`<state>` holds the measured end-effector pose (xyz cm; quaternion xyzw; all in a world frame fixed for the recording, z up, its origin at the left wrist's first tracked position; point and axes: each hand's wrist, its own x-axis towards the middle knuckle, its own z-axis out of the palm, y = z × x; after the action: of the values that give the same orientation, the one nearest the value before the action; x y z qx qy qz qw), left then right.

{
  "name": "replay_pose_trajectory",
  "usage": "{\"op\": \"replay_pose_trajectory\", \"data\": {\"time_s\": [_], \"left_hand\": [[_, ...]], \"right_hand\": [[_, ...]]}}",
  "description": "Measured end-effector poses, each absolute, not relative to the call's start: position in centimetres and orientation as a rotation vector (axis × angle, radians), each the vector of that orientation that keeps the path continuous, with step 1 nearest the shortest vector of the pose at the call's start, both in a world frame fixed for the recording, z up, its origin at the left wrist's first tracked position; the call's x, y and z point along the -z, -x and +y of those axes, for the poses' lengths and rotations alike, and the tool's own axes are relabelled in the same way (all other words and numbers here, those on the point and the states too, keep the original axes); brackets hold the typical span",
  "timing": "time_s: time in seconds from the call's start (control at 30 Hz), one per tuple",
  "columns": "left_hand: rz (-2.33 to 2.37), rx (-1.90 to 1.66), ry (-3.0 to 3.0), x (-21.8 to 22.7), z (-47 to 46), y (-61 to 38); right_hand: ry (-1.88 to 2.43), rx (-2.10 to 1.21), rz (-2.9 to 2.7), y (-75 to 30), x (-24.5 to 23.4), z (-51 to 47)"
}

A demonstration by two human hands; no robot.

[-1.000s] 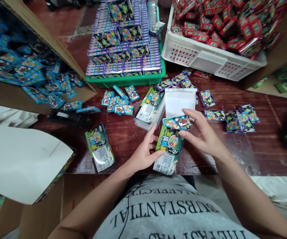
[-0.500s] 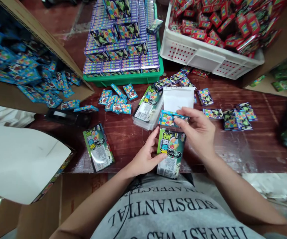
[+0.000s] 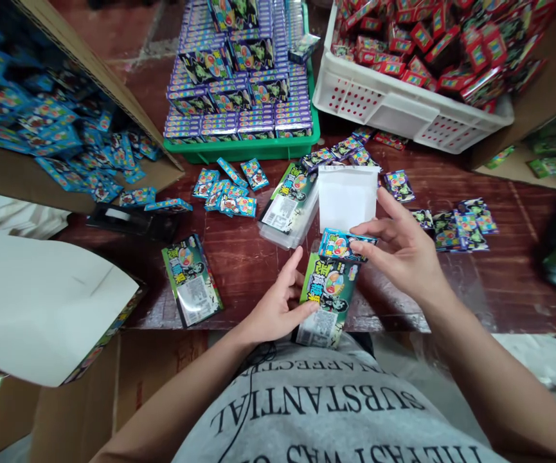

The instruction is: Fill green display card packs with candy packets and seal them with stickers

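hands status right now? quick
Left hand: closed on the left side of the green box, thumb on its front.
Right hand: closed, holding a small blue box at the green box's upper end.

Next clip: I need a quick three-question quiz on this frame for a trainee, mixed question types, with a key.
1. What is in the right hand?
(a) a red box
(b) a small blue box
(c) a purple box

2. True or false: the left hand touches nothing.

3. Fill the gap: the stacked purple boxes sit in a ____ tray.

Key: 1. b; 2. false, its thumb lies on a green-and-black package; 3. green.
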<state>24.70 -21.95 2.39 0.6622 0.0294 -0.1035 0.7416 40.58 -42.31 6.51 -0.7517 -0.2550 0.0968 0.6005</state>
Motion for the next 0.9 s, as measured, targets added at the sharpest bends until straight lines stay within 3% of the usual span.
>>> {"op": "replay_pose_trajectory", "data": {"time_s": [0.3,0.53,0.73,0.9], "left_hand": [[0.008,0.105,-1.452,-3.1,-21.6,-27.0],[0.098,0.007,-1.425,-2.5,-21.2,-27.0],[0.119,-0.026,-1.476,-2.8,-20.3,-27.3],[0.164,-0.058,-1.492,-3.4,-19.9,-28.1]], "right_hand": [[1.775,-0.274,-0.597,-39.5,-7.2,-40.8],[2.05,-0.14,-0.995,-38.4,-6.0,-42.7],[1.776,0.019,-0.524,-35.3,-3.0,-41.5],[1.783,-0.063,-0.559,-34.3,-2.4,-40.5]]}}
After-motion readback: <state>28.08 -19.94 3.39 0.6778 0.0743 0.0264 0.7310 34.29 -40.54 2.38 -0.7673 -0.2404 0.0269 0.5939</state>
